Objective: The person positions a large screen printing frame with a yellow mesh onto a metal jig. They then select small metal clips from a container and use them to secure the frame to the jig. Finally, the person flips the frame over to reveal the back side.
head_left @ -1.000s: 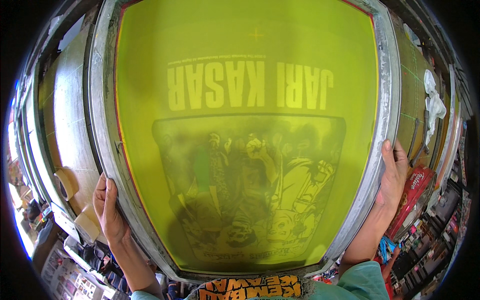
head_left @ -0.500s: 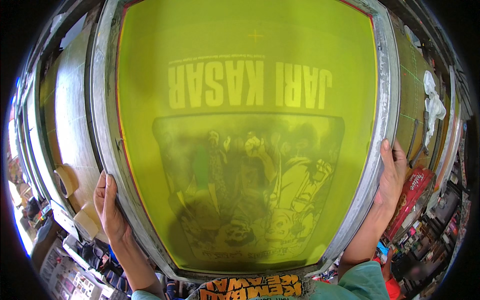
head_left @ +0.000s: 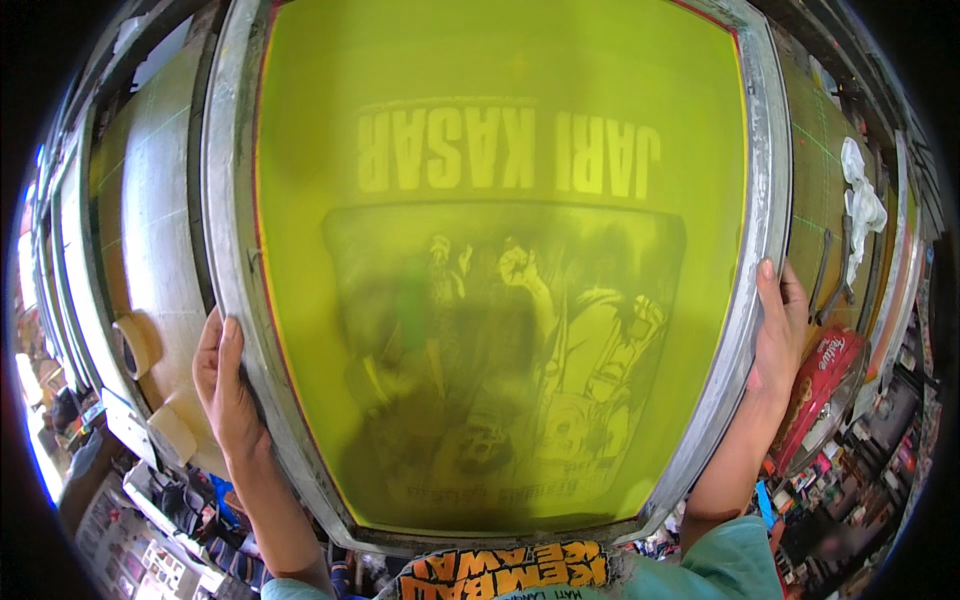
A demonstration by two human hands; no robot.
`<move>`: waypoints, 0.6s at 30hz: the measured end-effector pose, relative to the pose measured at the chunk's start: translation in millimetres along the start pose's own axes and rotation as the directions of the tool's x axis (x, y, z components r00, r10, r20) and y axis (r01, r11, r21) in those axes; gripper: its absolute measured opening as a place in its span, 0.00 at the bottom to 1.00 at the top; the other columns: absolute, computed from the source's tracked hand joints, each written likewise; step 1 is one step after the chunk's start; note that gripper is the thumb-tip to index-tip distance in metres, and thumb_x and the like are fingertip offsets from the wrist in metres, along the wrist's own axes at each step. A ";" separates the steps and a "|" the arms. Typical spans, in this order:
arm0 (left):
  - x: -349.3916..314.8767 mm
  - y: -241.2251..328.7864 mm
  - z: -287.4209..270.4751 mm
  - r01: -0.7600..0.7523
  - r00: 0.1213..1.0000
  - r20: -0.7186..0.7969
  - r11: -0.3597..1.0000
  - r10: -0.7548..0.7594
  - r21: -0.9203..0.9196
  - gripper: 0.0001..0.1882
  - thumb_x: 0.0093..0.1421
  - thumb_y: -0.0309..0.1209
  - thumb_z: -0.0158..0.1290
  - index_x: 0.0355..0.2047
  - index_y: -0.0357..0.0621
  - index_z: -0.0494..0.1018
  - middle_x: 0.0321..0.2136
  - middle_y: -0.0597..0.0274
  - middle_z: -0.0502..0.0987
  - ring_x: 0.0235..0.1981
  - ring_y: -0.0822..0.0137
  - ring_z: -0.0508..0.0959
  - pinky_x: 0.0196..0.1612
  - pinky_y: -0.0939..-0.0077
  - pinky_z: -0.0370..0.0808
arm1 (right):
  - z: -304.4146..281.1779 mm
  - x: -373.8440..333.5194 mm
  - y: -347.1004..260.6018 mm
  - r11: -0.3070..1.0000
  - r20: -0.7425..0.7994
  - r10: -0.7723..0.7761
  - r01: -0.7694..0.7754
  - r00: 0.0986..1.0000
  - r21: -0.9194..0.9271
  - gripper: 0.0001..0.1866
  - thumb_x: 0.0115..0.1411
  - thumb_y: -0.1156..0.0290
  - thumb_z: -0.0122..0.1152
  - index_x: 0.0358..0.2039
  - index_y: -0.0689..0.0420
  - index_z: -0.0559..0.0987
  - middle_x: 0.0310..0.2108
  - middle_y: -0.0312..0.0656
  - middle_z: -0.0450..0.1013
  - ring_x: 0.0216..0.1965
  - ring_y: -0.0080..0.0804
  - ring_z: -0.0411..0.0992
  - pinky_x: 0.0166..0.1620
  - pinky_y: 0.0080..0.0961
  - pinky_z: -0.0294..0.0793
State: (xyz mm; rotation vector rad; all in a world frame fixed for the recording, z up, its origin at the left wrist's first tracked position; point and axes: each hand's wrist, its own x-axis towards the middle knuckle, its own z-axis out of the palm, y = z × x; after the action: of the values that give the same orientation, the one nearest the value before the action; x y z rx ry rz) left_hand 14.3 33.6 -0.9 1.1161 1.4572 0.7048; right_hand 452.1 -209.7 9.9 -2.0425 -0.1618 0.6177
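Note:
A large screen-printing frame (head_left: 771, 130) with grey metal sides fills the middle, its yellow-green mesh (head_left: 500, 50) facing me. Block letters and a figure drawing show upside down in the mesh as a stencil. My left hand (head_left: 230, 385) is closed round the left side of the frame, thumb on the face. On the opposite side, slightly farther up, my right hand (head_left: 779, 330) grips the frame the same way. The fingers behind the rim are partly hidden. A dark shadow falls across the lower half of the mesh.
Long table surfaces (head_left: 150, 240) run along both sides. Two tan blocks (head_left: 172, 434) lie left of my left hand. To the right are a red container (head_left: 818, 390), a crumpled white cloth or plastic (head_left: 862, 215) and dark thin tools. Cluttered shelves fill the lower corners.
The frame and both hands appear slightly higher in the picture, and the frame's left side a little farther right. The surroundings shift similarly at left. Both grips stay the same.

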 end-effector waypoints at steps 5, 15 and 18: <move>5.3 13.9 25.6 -0.126 0.992 -0.002 0.970 0.129 0.210 0.24 0.70 0.36 0.54 0.59 0.31 0.70 0.45 0.58 0.80 0.45 0.75 0.77 0.51 0.79 0.70 | 8.1 -2.2 -7.9 0.982 -0.077 -0.110 0.096 0.991 -0.164 0.40 0.62 0.52 0.67 0.63 0.71 0.68 0.59 0.51 0.71 0.59 0.34 0.68 0.64 0.28 0.60; 7.5 15.5 27.5 -0.169 0.985 0.106 0.914 0.139 0.369 0.28 0.64 0.50 0.60 0.49 0.34 0.79 0.38 0.60 0.81 0.40 0.72 0.75 0.49 0.78 0.69 | 4.8 0.8 -6.9 0.980 0.051 -0.145 0.151 0.988 -0.132 0.41 0.60 0.48 0.67 0.62 0.70 0.71 0.59 0.50 0.71 0.60 0.33 0.68 0.64 0.25 0.60; 13.0 11.4 24.3 -0.122 0.987 0.138 0.932 0.079 0.341 0.30 0.64 0.51 0.59 0.50 0.34 0.78 0.43 0.55 0.83 0.46 0.70 0.80 0.54 0.75 0.72 | -8.8 20.2 8.8 0.972 0.076 -0.189 0.197 0.979 -0.129 0.46 0.61 0.48 0.67 0.65 0.74 0.65 0.59 0.51 0.72 0.59 0.33 0.70 0.63 0.23 0.61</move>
State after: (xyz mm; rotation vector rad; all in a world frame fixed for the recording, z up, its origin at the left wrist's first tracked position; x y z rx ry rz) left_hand 41.5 45.9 -1.0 1.4897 1.4619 0.4460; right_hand 472.7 -214.0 -1.1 -2.1069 -0.4461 0.5623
